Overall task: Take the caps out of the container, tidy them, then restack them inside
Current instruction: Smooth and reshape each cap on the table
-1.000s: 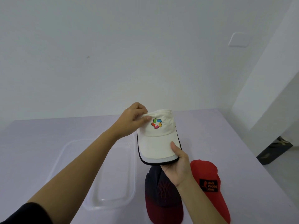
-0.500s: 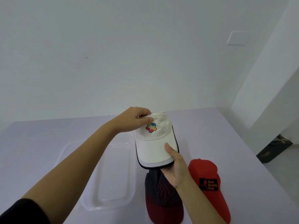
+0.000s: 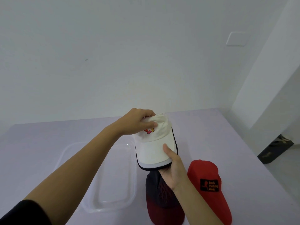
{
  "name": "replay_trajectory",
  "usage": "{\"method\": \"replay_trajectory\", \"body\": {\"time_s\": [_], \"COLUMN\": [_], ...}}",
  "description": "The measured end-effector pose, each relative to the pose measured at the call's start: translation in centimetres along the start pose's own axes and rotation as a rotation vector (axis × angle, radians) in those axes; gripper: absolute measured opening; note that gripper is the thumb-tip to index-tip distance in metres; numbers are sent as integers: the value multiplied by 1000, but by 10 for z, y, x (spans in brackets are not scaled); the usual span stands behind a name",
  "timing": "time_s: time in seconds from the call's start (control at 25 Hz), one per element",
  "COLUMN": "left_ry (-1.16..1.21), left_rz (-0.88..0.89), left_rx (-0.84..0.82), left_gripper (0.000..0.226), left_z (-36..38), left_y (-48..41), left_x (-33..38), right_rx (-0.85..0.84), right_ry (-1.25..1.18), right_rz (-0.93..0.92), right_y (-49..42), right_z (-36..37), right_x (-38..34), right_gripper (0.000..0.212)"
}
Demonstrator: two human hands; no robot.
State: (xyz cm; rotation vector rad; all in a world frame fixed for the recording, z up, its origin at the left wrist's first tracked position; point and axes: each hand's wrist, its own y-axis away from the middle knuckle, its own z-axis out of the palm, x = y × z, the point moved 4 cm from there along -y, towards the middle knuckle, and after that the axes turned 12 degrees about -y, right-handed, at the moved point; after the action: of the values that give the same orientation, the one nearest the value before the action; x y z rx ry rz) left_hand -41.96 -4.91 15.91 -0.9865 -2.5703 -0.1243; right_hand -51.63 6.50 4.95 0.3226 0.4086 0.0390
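White cap sits in the air above the table, held between both hands, over the far right edge of the clear tub. The left hand has its fingers pinched together on the crown's soft top, bunching the cloth just above the coloured logo. The right hand clamps the brim's near edge, thumb on top and fingers underneath. Two more caps lie on the table just right of the tub: a dark one, partly under the right wrist, and a red one beside it. The tub looks empty, so this seems to be the tidying stage.

To do it well, the brim grip should stay firm and flat while the left hand presses the crown evenly, smoothing folds rather than crumpling. A lopsided crown would likely make the stack lean once caps go back inside.
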Motion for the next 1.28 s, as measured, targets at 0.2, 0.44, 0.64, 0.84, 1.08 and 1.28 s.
{"method": "replay_trajectory", "body": {"time_s": [0.2,0.44,0.64,0.84,1.08,1.28], "left_ry": [-149,-40,27,3,23,-205], "left_rz": [-36,-103,-115,-117,-163,-228], "left_rx": [-90,-69,100,-47,-58,-62], "left_gripper": [42,27,13,37,40,49], "left_z": [-1,0,2,1,-5,2], "left_y": [-5,-5,-6,-4,-1,-5], "left_x": [5,0,3,6,16,17], "right_rx": [0,-22,-42,-38,-51,-70], "right_ry": [87,111,108,156,199,191], "right_rz": [-45,-53,-58,-82,-108,-64], "right_y": [-2,-3,-4,-2,-1,1], "right_z": [-3,-3,1,-3,-4,-6], "right_x": [6,7,8,8,4,11], "right_gripper": [52,54,53,53,48,56]}}
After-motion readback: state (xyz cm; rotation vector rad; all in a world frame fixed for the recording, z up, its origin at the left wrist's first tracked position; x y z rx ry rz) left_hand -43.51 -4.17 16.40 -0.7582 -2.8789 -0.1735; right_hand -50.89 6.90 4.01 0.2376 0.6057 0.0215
